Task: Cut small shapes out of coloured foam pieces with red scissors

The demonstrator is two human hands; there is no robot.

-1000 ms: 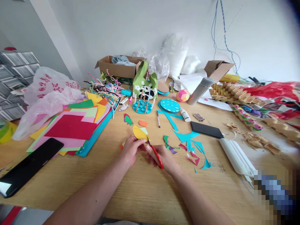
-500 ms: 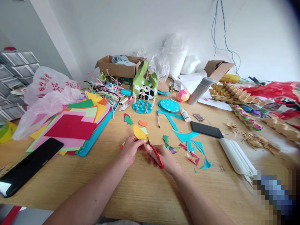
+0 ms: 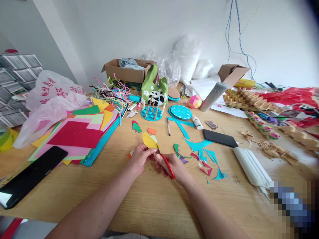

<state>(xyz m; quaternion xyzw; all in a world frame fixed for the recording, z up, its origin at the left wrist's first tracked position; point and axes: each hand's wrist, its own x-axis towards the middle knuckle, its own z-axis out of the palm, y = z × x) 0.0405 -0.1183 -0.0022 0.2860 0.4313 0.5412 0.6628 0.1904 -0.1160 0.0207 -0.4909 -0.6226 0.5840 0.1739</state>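
Note:
My left hand (image 3: pixel 139 158) pinches a yellow leaf-shaped paper piece (image 3: pixel 149 140) just above the wooden table (image 3: pixel 149 199). My right hand (image 3: pixel 175 168) is wrapped round red-handled scissors (image 3: pixel 166 163), whose blades meet the paper's lower right edge. Both hands sit close together at the table's middle. Coloured paper scraps (image 3: pixel 204 156) lie just right of the scissors.
A stack of coloured paper sheets (image 3: pixel 79 134) and a black phone (image 3: pixel 30 177) lie to the left. A second black phone (image 3: pixel 218 137), a white long object (image 3: pixel 251 166), a glue bottle (image 3: pixel 197 122), a steel flask (image 3: pixel 213 96), cardboard boxes (image 3: pixel 127 71) and plastic bags (image 3: pixel 47 103) crowd the table.
The hands, paper and scissors have hardly shifted; the yellow piece sits slightly turned against the blades.

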